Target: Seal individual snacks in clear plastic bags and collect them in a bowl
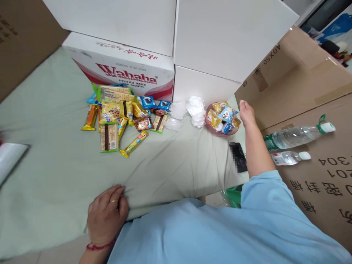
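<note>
My left hand (107, 212) rests on the near edge of the green sheet, fingers curled in and nothing visible in them. A ring and a red cord bracelet are on it. Out ahead, my right hand (246, 113) is at the right side of a pinkish bowl (213, 128); its fingers look straight and partly foreshortened, and whether it touches the rim I cannot tell. Small wrapped snacks (227, 114) fill the bowl. Crumpled clear plastic wrappers (195, 110) lie left of it. Farther left is a pile of packaged snack bars (110, 137) and biscuits (143, 124).
A Wahaha water carton (126, 75) and white boxes (209, 33) stand behind the snacks. A dark phone (239, 157) lies below the bowl. Two bottles, one large (295, 137) and one small (287, 158), lie by brown cardboard (302, 77) on the right.
</note>
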Demonstrator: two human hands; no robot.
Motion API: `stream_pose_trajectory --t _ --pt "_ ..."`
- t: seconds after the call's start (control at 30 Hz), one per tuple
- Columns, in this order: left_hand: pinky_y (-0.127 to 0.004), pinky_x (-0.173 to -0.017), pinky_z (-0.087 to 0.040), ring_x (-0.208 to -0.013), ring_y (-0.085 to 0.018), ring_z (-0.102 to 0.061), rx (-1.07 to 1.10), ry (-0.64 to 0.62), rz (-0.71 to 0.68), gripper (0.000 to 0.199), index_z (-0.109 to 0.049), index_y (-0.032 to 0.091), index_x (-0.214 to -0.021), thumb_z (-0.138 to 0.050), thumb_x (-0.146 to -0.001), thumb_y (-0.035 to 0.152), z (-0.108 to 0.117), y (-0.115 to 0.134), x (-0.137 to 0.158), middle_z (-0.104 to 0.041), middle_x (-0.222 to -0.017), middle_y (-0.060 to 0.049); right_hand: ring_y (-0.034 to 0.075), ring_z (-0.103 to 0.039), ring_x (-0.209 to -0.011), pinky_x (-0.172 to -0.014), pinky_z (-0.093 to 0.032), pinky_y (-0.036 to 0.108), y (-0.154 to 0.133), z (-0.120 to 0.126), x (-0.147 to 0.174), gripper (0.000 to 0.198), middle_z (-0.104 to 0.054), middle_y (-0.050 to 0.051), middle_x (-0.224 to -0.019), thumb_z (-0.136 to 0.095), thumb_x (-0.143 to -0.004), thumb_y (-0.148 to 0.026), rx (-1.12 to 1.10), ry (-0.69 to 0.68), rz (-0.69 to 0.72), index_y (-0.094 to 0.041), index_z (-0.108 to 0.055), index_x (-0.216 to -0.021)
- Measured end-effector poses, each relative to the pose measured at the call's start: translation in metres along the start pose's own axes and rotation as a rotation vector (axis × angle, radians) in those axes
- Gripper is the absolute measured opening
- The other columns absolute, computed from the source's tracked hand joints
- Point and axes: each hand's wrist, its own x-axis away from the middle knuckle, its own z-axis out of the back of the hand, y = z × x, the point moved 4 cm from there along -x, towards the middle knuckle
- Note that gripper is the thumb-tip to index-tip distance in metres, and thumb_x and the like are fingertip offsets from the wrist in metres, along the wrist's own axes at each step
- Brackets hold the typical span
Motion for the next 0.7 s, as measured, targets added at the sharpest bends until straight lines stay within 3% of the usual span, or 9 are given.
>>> stream_pose_trajectory --t 0.1,0.27,0.37,0.47,0.53,0.6,0.7 --pt "-0.041 -0.086 -0.049 -0.096 -0.029 -0.068 -0.006 0.012 -0.031 0.027 -0.067 0.019 -0.110 -0.060 -0.084 0.015 0.002 0.002 -0.001 -0.075 -0.108 -0.012 0.029 -0.035 -0.150 -0.124 -0.023 0.054 -0.010 -0.014 -0.004 0.062 -0.043 0.013 -0.161 -0.024 -0.106 -0.051 0.001 -0.077 0.010 -0.018 -0.044 -0.154" --pt "-0.042 -0.087 -0.050 -0.097 -0.030 -0.069 0.003 -0.004 -0.042 0.024 -0.067 0.018 -0.109 -0.060 -0.086 0.015 0.003 0.003 -0.003 -0.075 -0.107 -0.012 0.027 -0.037 -0.149 -0.124 -0.025 0.049 -0.029 -0.053 0.009 0.063 -0.047 0.015 -0.158 -0.023 -0.105 -0.053 0.004 -0.169 0.042 -0.018 -0.051 -0.149" --pt "-0.042 -0.087 -0.050 -0.097 -0.030 -0.069 -0.002 -0.009 -0.023 0.023 -0.066 0.018 -0.108 -0.060 -0.087 0.014 0.002 0.004 -0.002 -0.075 -0.107 -0.011 0.026 -0.043 -0.143 -0.120 -0.031 0.047 -0.032 -0.046 0.011 0.061 -0.054 0.017 -0.150 -0.024 -0.106 -0.052 0.007 -0.112 0.054 -0.017 -0.056 -0.142" --pt "-0.041 -0.087 -0.049 -0.098 -0.029 -0.069 -0.001 -0.018 -0.005 0.022 -0.066 0.019 -0.107 -0.060 -0.087 0.015 0.002 0.003 -0.001 -0.075 -0.108 -0.010 0.030 -0.044 -0.137 -0.116 -0.030 0.051 -0.048 -0.022 0.012 0.056 -0.054 0.025 -0.144 -0.030 -0.106 -0.046 0.001 0.013 0.082 -0.009 -0.061 -0.134" --pt "-0.041 -0.088 -0.049 -0.099 -0.028 -0.069 0.015 -0.030 -0.001 0.022 -0.067 0.019 -0.107 -0.059 -0.088 0.015 0.001 0.003 0.000 -0.075 -0.108 -0.010 0.032 -0.040 -0.136 -0.117 -0.024 0.055 -0.073 -0.010 0.021 0.051 -0.050 0.027 -0.143 -0.032 -0.105 -0.042 -0.015 0.103 0.127 -0.008 -0.060 -0.132" --pt "-0.042 -0.089 -0.049 -0.100 -0.028 -0.069 0.029 -0.041 0.007 0.022 -0.067 0.019 -0.108 -0.059 -0.088 0.015 0.000 0.003 0.002 -0.075 -0.109 -0.010 0.030 -0.044 -0.130 -0.116 -0.028 0.053 -0.109 -0.013 0.039 0.043 -0.056 0.022 -0.132 -0.033 -0.106 -0.037 -0.060 0.126 0.225 -0.013 -0.063 -0.124" --pt "-0.043 -0.090 -0.049 -0.103 -0.029 -0.068 0.047 -0.052 0.033 0.023 -0.068 0.019 -0.108 -0.058 -0.088 0.015 -0.002 0.002 0.004 -0.075 -0.110 -0.011 0.024 -0.058 -0.108 -0.099 -0.046 0.039 -0.172 -0.051 0.073 0.025 -0.064 0.009 -0.112 -0.051 -0.099 -0.036 -0.143 -0.051 0.439 -0.022 -0.071 -0.108"
